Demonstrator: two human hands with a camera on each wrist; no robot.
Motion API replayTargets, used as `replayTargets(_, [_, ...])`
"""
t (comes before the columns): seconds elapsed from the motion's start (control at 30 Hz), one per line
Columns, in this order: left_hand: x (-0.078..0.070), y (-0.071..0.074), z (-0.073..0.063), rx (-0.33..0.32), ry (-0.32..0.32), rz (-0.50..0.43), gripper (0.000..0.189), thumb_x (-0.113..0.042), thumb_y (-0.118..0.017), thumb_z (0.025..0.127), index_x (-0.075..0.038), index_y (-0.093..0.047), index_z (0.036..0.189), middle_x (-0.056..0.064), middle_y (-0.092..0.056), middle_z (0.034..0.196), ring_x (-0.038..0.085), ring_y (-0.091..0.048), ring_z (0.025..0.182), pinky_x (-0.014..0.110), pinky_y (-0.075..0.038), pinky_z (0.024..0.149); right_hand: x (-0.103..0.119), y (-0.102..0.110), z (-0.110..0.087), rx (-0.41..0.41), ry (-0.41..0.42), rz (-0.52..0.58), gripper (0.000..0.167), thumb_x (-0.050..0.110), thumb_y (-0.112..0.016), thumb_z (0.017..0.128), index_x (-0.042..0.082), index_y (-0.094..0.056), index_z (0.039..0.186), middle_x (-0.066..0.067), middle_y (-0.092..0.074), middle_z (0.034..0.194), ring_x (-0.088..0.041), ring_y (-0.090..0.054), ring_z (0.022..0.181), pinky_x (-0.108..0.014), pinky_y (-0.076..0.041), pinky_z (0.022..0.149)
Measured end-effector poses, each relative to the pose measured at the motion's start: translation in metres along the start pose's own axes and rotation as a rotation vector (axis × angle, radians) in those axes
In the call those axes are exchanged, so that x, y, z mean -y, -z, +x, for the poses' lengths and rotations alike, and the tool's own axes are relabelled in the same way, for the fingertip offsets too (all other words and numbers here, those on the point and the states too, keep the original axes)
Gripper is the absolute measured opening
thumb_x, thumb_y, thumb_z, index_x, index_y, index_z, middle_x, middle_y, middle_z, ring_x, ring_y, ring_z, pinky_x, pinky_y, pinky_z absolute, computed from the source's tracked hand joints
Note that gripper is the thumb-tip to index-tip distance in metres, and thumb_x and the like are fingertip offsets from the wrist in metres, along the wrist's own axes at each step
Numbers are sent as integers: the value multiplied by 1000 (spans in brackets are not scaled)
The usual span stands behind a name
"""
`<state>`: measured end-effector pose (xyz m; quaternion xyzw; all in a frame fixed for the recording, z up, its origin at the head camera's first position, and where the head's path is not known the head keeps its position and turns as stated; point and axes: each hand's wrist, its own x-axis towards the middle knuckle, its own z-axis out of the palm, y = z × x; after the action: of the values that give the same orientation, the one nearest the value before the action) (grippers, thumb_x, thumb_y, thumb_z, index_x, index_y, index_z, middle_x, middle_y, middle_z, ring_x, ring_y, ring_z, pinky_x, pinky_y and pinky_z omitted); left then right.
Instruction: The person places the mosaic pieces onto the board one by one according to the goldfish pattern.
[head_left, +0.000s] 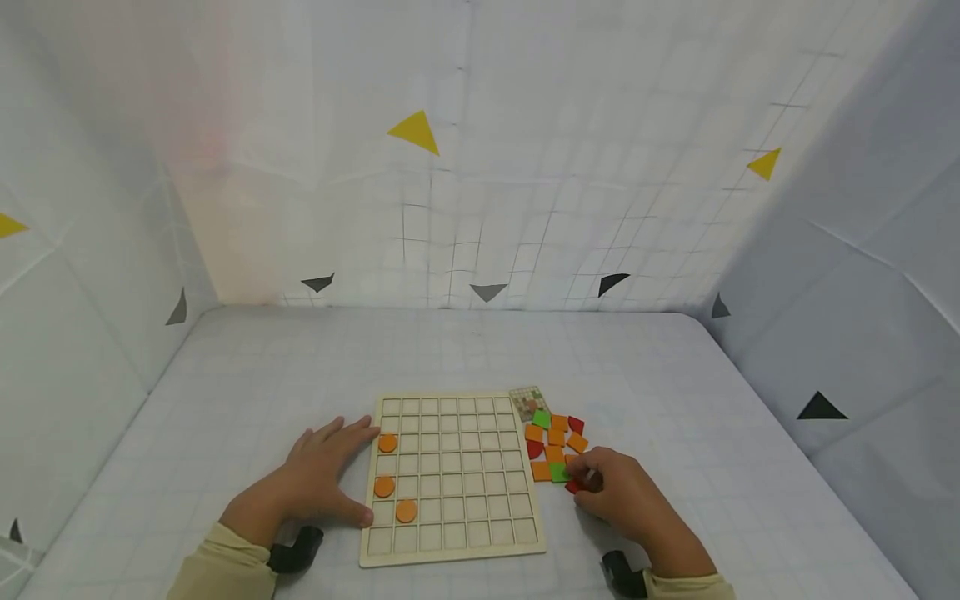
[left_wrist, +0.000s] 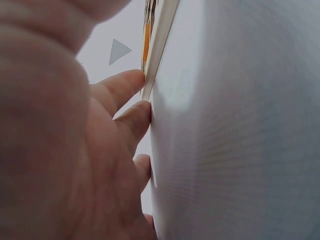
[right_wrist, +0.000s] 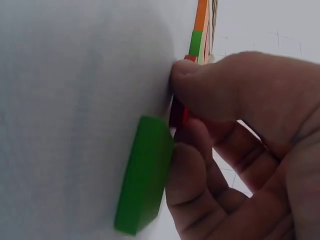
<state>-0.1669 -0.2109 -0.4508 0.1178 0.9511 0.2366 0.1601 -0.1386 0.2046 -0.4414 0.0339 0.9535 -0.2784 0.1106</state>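
A wooden grid board (head_left: pixel 450 557) lies flat with three round orange pieces on its left side, one of them an orange disc (head_left: pixel 387 443). My left hand (head_left: pixel 318 475) is spread along the board's left edge, thumb and fingertips touching the frame. In the left wrist view its fingers (left_wrist: pixel 127 82) meet the board's side. My right hand (head_left: pixel 622 492) is at the loose tiles right of the board, pinching a red tile (right_wrist: pixel 177 112) between thumb and fingers. Close by its curled fingers is a green tile (right_wrist: pixel 142 175), which the hand hides in the head view.
Several orange, green and red tiles, among them an orange square (head_left: pixel 542 472), lie in a cluster against the board's right edge. A small pattern card (head_left: pixel 529 403) sits at the board's upper right corner. White cloth walls (head_left: pixel 480 208) stand behind and at both sides.
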Motion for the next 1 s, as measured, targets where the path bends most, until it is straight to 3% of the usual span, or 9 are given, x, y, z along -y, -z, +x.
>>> replayTargets(0.27, [1,0,0,-4,-6,-3,126,-62,-95,47,-25,-42,155,0,-30,168,41,-12,157,68,-3,125,4,4,-2,72,-22,23,31,5,-82,80,24,-74,104,8,-68,98,-16,-57,80,-30,-52,63])
replayTargets(0.63, [0,2,-3,2,9,-7,125,-61,-95,48,-26,-42,155,0,-29,168,41,-12,157,68,-3,125,13,3,0,74,33,-50,32,2,-80,76,19,-76,103,6,-66,94,-17,-54,78,-31,-51,64])
replayTargets(0.8, [1,2,-2,13,6,-10,125,-63,-94,49,-26,-41,156,0,-29,168,41,-12,157,68,-3,125,17,1,-1,13,73,-124,27,5,-80,77,21,-77,99,7,-63,90,-14,-53,77,-28,-50,67])
replayTargets(1.0, [1,3,-1,7,-14,-5,124,-64,-93,49,-26,-41,155,0,-29,168,42,-13,156,68,-3,125,28,1,-6,-31,160,-76,26,2,-74,76,22,-77,94,9,-61,86,-11,-52,76,-23,-47,64])
